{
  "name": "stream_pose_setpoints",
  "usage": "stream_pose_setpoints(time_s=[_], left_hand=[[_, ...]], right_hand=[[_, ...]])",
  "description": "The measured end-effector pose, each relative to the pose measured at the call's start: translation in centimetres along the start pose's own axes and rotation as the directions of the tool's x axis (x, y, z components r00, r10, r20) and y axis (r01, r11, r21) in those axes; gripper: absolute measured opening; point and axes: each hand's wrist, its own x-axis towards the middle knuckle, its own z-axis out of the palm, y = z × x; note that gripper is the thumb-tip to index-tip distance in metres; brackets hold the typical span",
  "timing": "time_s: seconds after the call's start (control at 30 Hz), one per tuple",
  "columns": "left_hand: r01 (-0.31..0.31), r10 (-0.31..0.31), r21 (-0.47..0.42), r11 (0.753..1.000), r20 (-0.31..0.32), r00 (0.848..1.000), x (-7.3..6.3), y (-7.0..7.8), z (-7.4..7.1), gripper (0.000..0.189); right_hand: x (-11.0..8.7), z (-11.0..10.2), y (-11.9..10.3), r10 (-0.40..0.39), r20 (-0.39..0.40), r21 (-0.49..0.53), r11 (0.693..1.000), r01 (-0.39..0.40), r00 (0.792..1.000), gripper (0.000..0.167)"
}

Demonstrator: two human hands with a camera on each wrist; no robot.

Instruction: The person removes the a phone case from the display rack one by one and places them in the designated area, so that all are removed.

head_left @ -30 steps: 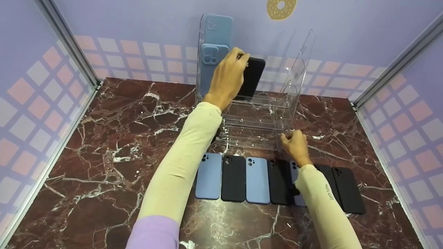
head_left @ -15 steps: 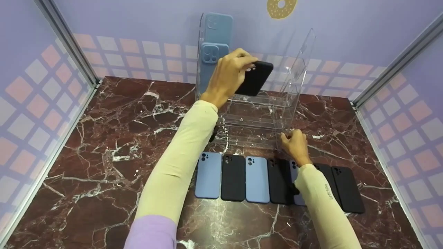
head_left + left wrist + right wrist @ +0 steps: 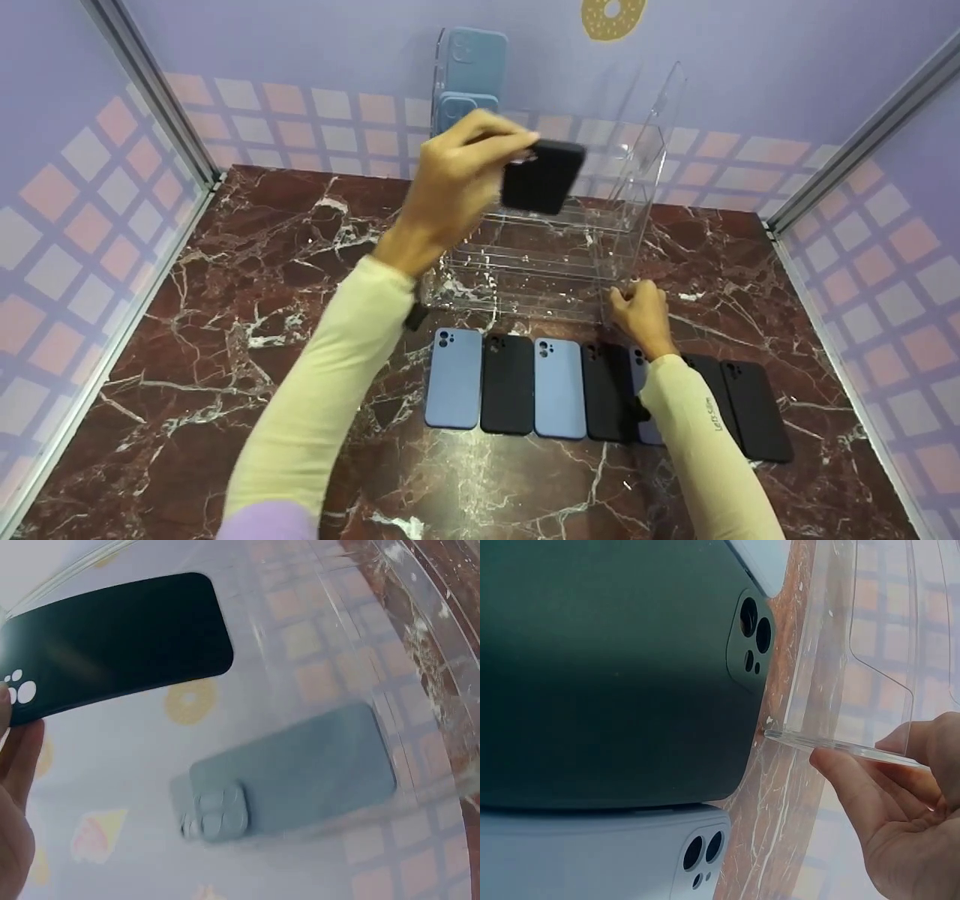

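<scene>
My left hand [image 3: 457, 176] pinches a black phone case [image 3: 544, 176] by its camera-hole end, in the air in front of the clear acrylic stand [image 3: 547, 262]. In the left wrist view the black case [image 3: 127, 645] shows its round camera holes beside the fingertips. Behind it two blue phone cases [image 3: 476, 64] stand one before the other at the stand's left side. My right hand [image 3: 641, 315] pinches the stand's right front edge; the right wrist view shows thumb and fingers on either side of the clear panel [image 3: 840, 746].
Several phone cases lie in a row before the stand, among them a blue case [image 3: 454, 379], a black case [image 3: 508, 386] and a black case at the right end [image 3: 757, 412]. Patterned walls [image 3: 300, 45] enclose the marble-look table [image 3: 225, 375] at the back and sides.
My left hand has lifted the black case from the stand and drawn it back and to the left, tilting it. The right hand has stayed on the stand's edge.
</scene>
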Motion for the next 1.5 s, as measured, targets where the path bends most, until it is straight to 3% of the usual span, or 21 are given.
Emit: stream_pose_setpoints(time_s=[0.17,0.27,0.4,0.5,0.57,0.67,0.77,0.97,1.03,1.07,1.1,1.3,1.5], left_hand=[[0.041,-0.038,0.030,0.999,-0.095,0.995,-2.7,0.4,-3.2,0.017],[0.118,-0.109,0.082,0.990,-0.109,0.988,-4.6,0.2,-5.2,0.016],[0.231,-0.225,0.154,0.961,-0.056,0.973,-7.1,-0.4,-7.7,0.015],[0.321,-0.328,0.207,0.924,0.001,0.945,-8.8,-0.9,-9.4,0.014],[0.392,-0.411,0.230,0.891,0.037,0.911,-9.8,-1.3,-10.3,0.014],[0.500,-0.541,0.275,0.821,0.098,0.835,-11.2,-1.8,-11.4,0.015],[0.582,-0.652,0.329,0.744,0.164,0.741,-12.5,-2.2,-12.1,0.016],[0.705,-0.800,0.380,0.599,0.278,0.531,-14.7,-3.0,-12.1,0.016],[0.724,-0.823,0.393,0.567,0.310,0.477,-15.3,-3.3,-11.8,0.016],[0.728,-0.829,0.399,0.557,0.324,0.456,-15.6,-3.4,-11.6,0.016],[0.727,-0.831,0.409,0.552,0.336,0.443,-15.9,-3.6,-11.4,0.016],[0.716,-0.837,0.443,0.540,0.373,0.400,-17.5,-4.6,-10.3,0.012],[0.716,-0.835,0.449,0.534,0.414,0.363,-18.5,-5.1,-9.1,0.013]], right_hand=[[0.1,0.0,0.0,-0.002,-0.008,-0.003,1.000,0.002,1.000,0.048],[0.1,-0.2,0.0,0.006,-0.003,-0.006,1.000,-0.006,1.000,0.047],[0.0,-0.3,0.0,0.025,0.011,-0.006,1.000,-0.025,1.000,0.044],[0.0,-0.4,0.1,0.027,0.014,-0.007,1.000,-0.027,1.000,0.044],[0.0,-0.4,0.1,0.024,0.014,-0.005,1.000,-0.023,1.000,0.044],[0.0,-0.4,0.1,0.026,0.010,-0.001,1.000,-0.026,1.000,0.043],[-0.1,-0.4,0.2,0.032,0.002,0.001,0.999,-0.032,0.999,0.041],[-0.1,-0.4,0.2,0.042,-0.001,0.000,0.999,-0.042,0.999,0.039],[-0.1,-0.4,0.2,0.043,-0.001,-0.002,0.999,-0.043,0.999,0.040],[-0.1,-0.4,0.2,0.044,-0.003,-0.003,0.999,-0.044,0.999,0.040],[-0.1,-0.4,0.2,0.044,-0.002,-0.002,0.999,-0.044,0.999,0.039],[-0.1,-0.3,0.2,0.036,0.006,0.000,0.999,-0.036,0.999,0.033],[-0.1,-0.3,0.3,0.020,0.007,-0.008,1.000,-0.020,1.000,0.045]])
